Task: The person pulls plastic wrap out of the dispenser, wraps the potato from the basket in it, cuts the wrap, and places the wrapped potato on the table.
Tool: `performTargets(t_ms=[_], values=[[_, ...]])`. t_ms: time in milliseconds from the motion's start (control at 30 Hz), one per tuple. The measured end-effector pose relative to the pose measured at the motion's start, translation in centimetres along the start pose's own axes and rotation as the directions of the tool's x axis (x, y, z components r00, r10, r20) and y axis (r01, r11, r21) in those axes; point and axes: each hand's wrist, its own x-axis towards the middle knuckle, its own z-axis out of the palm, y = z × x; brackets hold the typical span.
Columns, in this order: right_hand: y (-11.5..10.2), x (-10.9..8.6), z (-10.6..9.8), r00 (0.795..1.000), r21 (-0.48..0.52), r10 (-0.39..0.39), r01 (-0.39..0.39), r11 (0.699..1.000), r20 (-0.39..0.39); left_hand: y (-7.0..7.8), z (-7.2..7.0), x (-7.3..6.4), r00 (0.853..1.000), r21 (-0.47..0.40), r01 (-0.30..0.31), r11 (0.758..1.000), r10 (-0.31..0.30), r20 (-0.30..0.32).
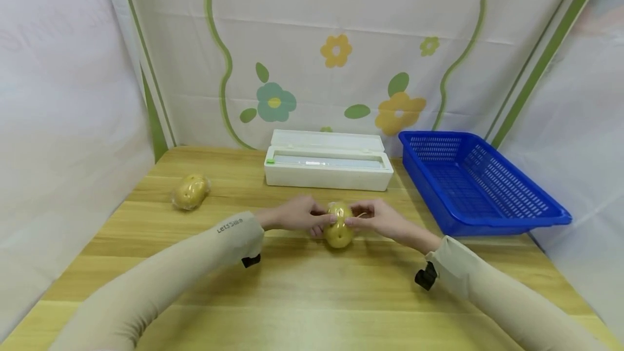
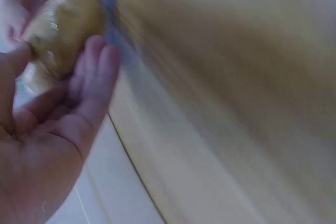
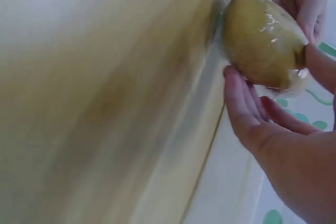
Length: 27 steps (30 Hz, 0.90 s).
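A yellow potato [image 1: 339, 236] in clear plastic film is held between both hands over the middle of the table. My left hand [image 1: 300, 214] grips its left side, the thumb on top and the fingers curving beneath. From the other side my right hand [image 1: 382, 220] pinches it in the same way. Shiny film shows on the potato [image 3: 265, 40] in the right wrist view, bunched toward one end. In the left wrist view the potato [image 2: 73, 27] sits against the thumb and fingertips. Another film-wrapped potato [image 1: 191, 191] lies at the table's left.
Behind the hands stands a white cling film box [image 1: 329, 179], its lid raised and a film roll inside. A blue slotted basket [image 1: 439, 199] is at the right on the wooden table [image 1: 312, 297]. A flowered cloth [image 1: 312, 31] hangs along the back.
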Motion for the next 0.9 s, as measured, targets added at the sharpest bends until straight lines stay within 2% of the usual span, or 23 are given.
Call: performTargets(t_ms=[67,100,200,300,400,500,633,733,900], values=[[0.2,0.0,0.2,0.998,0.075,0.067,-0.068,0.995,0.007,0.1,0.3,-0.2,0.996,-0.107,0.088,0.99,-0.088,0.011],[0.2,0.1,0.3,0.995,0.106,0.098,-0.098,0.989,0.004,0.1,0.5,-0.2,0.993,-0.137,0.114,0.984,-0.115,0.004],[0.4,0.4,0.7,0.988,0.139,0.142,-0.133,0.981,-0.058,0.0,0.8,-0.1,0.984,-0.147,0.148,0.978,-0.161,-0.079],[0.3,0.6,1.0,0.981,0.043,0.104,-0.099,0.994,-0.162,-0.2,1.1,0.1,0.973,-0.048,0.134,0.99,-0.141,-0.18],[0.2,0.4,1.0,0.978,-0.092,0.014,-0.034,0.995,-0.206,-0.5,1.3,0.2,0.97,0.117,0.097,0.988,-0.068,-0.234],[0.3,0.2,0.9,0.985,-0.2,-0.083,0.052,0.978,-0.154,-0.9,1.5,0.3,0.977,0.197,0.055,0.979,-0.012,-0.215],[0.5,0.3,0.8,0.984,-0.258,-0.174,0.157,0.953,-0.044,-1.1,1.4,0.5,0.986,0.128,0.013,0.992,0.009,-0.166],[0.4,0.5,0.7,0.985,-0.257,-0.168,0.157,0.954,-0.024,-0.9,1.1,0.6,0.988,0.115,-0.003,0.993,0.021,-0.151],[-0.2,1.0,0.3,0.994,-0.271,-0.103,0.09,0.958,-0.033,-0.8,0.8,0.8,0.991,0.156,0.008,0.988,0.012,-0.131]])
